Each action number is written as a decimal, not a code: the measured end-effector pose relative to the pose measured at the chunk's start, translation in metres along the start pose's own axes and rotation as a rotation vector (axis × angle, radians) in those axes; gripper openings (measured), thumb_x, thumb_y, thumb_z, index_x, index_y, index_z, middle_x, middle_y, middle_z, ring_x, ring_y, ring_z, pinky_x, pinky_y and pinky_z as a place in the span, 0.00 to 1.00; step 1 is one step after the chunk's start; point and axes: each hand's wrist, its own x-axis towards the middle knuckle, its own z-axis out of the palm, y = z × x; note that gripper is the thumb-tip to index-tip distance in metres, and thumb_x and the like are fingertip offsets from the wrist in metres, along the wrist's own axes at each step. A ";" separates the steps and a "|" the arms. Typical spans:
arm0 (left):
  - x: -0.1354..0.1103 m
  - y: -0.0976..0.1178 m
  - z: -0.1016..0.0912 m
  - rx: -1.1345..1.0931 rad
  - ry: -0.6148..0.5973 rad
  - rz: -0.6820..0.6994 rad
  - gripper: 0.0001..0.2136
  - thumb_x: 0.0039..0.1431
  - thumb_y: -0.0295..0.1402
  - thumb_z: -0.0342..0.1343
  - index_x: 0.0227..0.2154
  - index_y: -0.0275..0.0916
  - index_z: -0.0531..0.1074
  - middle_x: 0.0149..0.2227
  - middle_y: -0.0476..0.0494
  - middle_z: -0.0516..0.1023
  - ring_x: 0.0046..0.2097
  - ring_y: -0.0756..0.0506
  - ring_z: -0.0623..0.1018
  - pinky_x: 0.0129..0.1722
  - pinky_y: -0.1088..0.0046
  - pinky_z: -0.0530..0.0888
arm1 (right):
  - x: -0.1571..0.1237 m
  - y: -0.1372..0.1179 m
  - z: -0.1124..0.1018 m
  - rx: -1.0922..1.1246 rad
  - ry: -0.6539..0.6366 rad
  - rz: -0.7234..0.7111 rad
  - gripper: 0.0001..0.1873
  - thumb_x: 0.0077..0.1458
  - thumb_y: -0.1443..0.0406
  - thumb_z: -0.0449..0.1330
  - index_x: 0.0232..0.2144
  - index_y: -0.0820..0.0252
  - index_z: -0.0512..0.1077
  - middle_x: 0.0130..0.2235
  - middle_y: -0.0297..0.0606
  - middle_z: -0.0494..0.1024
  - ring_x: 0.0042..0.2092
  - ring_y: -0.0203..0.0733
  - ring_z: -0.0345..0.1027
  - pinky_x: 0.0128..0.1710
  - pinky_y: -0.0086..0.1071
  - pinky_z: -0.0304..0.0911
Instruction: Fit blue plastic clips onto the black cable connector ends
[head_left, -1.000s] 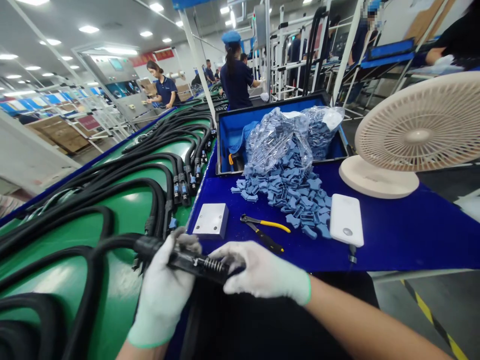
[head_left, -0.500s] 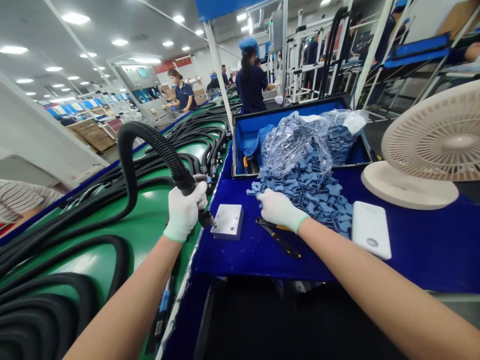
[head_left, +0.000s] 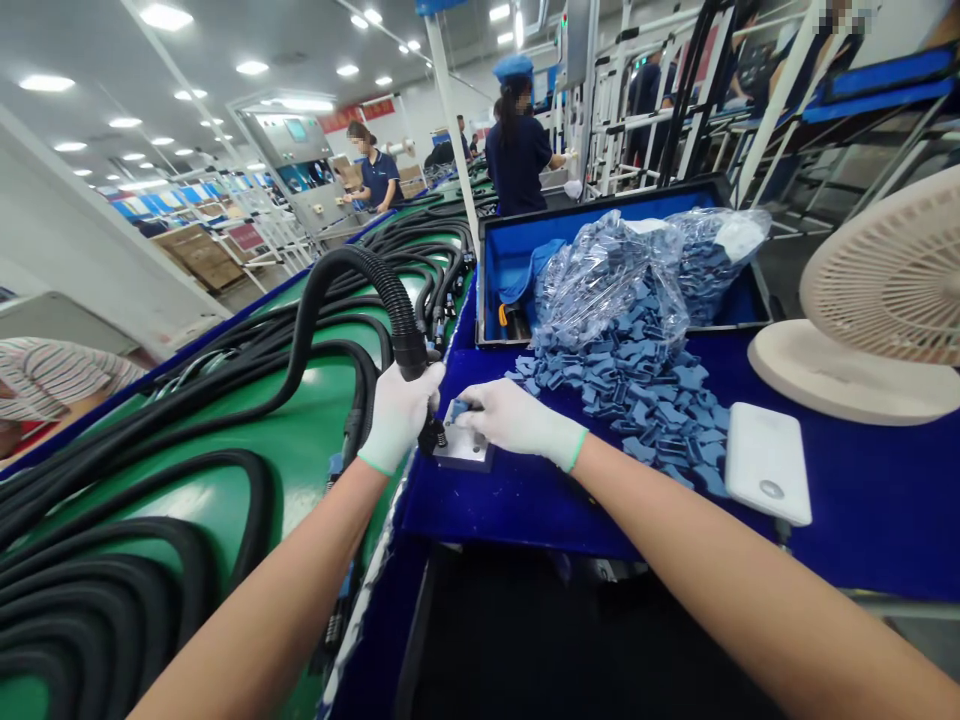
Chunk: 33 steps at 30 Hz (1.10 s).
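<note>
My left hand [head_left: 401,410], in a white glove, is closed round the end of a black corrugated hose [head_left: 401,310]. The hose arches up and back over the green conveyor, and its tip with a metal spring-like end points down beside a metal block [head_left: 469,455]. Over that block my right hand [head_left: 517,420], also gloved, pinches a small blue plastic clip [head_left: 457,408] close to the hose end. Whether the clip touches the hose or the block I cannot tell. A heap of the same blue clips [head_left: 637,385] spills from a clear plastic bag [head_left: 607,275] behind my right hand.
Many black hoses [head_left: 225,540] lie on the green conveyor [head_left: 300,420] at left. On the blue table [head_left: 862,500] are a white power bank [head_left: 769,465] and a beige fan [head_left: 900,290]. Behind the heap stands a black-rimmed blue bin [head_left: 491,240]. Co-workers [head_left: 517,150] stand farther back.
My right hand has moved left from the heap to the metal block, now with a blue clip in its fingers. My left hand still grips the hose; the view has shifted slightly.
</note>
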 end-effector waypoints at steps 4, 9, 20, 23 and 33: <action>0.004 -0.001 -0.008 0.028 -0.027 0.026 0.15 0.56 0.37 0.64 0.43 0.33 0.76 0.30 0.47 0.77 0.32 0.47 0.74 0.35 0.70 0.71 | 0.026 0.001 0.019 0.137 -0.050 0.044 0.12 0.57 0.62 0.62 0.26 0.63 0.69 0.22 0.30 0.69 0.23 0.33 0.61 0.25 0.28 0.52; 0.005 -0.007 -0.010 -0.019 -0.075 0.032 0.14 0.58 0.39 0.61 0.42 0.34 0.74 0.30 0.48 0.74 0.32 0.47 0.73 0.35 0.70 0.72 | 0.044 0.016 0.025 0.182 -0.084 0.054 0.19 0.51 0.54 0.67 0.25 0.65 0.72 0.24 0.31 0.69 0.25 0.32 0.59 0.26 0.27 0.52; -0.024 -0.022 -0.089 0.155 0.185 -0.068 0.21 0.63 0.53 0.54 0.45 0.40 0.67 0.36 0.46 0.74 0.31 0.49 0.73 0.30 0.73 0.72 | 0.033 0.011 0.019 0.074 -0.118 0.095 0.21 0.57 0.50 0.65 0.37 0.63 0.81 0.33 0.38 0.81 0.30 0.38 0.71 0.30 0.27 0.63; -0.066 -0.030 -0.147 0.326 0.207 -0.224 0.22 0.61 0.54 0.56 0.43 0.38 0.70 0.35 0.44 0.76 0.29 0.47 0.74 0.27 0.72 0.72 | 0.032 0.010 0.019 0.007 -0.098 0.062 0.15 0.57 0.54 0.65 0.36 0.61 0.81 0.34 0.37 0.81 0.33 0.38 0.72 0.33 0.27 0.63; -0.208 -0.053 -0.248 0.838 0.222 -0.646 0.26 0.35 0.41 0.69 0.40 0.35 0.77 0.45 0.27 0.81 0.57 0.18 0.73 0.62 0.43 0.63 | 0.032 0.013 0.030 -0.097 -0.083 0.052 0.08 0.57 0.63 0.63 0.35 0.59 0.81 0.34 0.35 0.81 0.33 0.38 0.71 0.34 0.29 0.62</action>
